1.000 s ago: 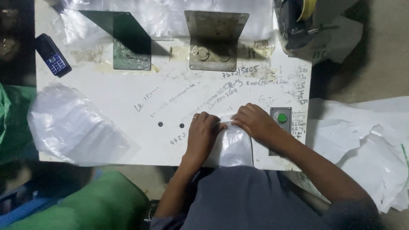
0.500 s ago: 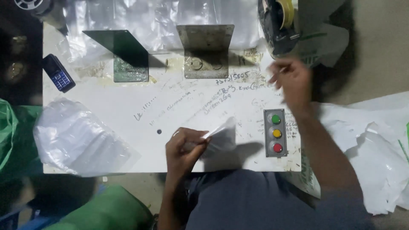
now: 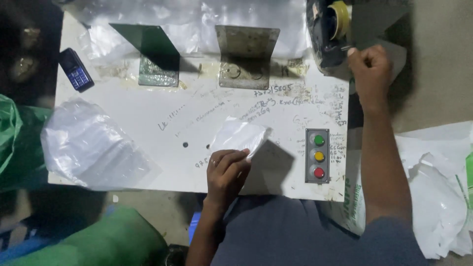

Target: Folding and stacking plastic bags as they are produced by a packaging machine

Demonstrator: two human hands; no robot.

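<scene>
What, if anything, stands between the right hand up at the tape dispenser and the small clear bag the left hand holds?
Nothing visible does. The right hand is at the tape dispenser off the table's far right corner; the left hand holds the small clear bag above bare white table. The button box sits to the side, nearer the front edge.

I see a white surface (image 3: 148,128) lit fairly brightly from above, while everything around it falls into dim, murky dark. My left hand (image 3: 226,170) and the small clear bag (image 3: 241,135) it holds cast a soft shadow to the right. Clear plastic sheeting (image 3: 93,145) shows mild glare. The picture is slightly soft and grainy, with detail lost in the dark corners.
</scene>
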